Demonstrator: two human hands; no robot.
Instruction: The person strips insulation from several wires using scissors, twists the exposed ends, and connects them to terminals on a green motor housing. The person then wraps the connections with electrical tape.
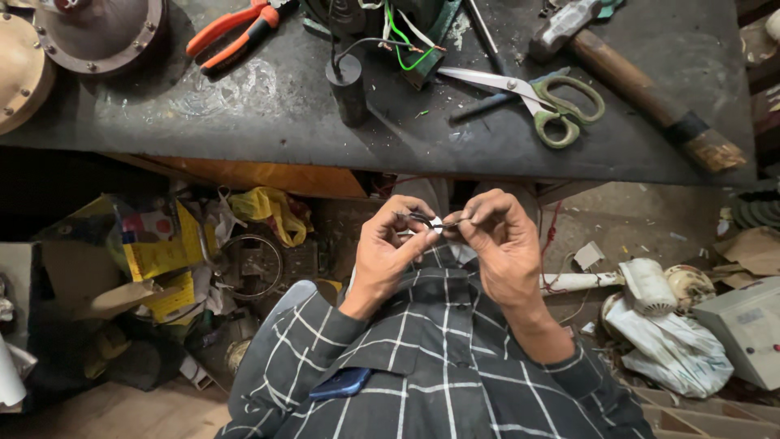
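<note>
Nearest to you is your own dark checked shirt point(439, 366), with one blue phone point(340, 382) poking out of its chest pocket. Beyond it, the dark bench point(268, 106) fills the top of the view, and the floor point(642, 219) under it is strewn with scrap: one grey box point(747, 325) at the right, one white bag point(674, 349) beside it, yellow wrappers point(162, 260) at the left.

On the bench you have one hammer point(634, 77) lying slantwise at the right, one pair of green-handled scissors point(536, 97) with its blades pointing left, one pair of orange pliers point(236, 28) near the far edge, and one small black cylinder point(348, 85) standing upright with wires running from it.

Your two hands are raised together just below the bench's near edge. Your left hand point(386, 256) is curled nearly closed, thumb and fingertips pinching one end of a thin dark wire point(431, 219). Your right hand point(504, 244) is curled likewise, pinching the other end. There is one wire, and its long axis runs roughly level, left to right, spanning the small gap between the two hands. A small pale bit shows at its middle; what it is cannot be made out.
</note>
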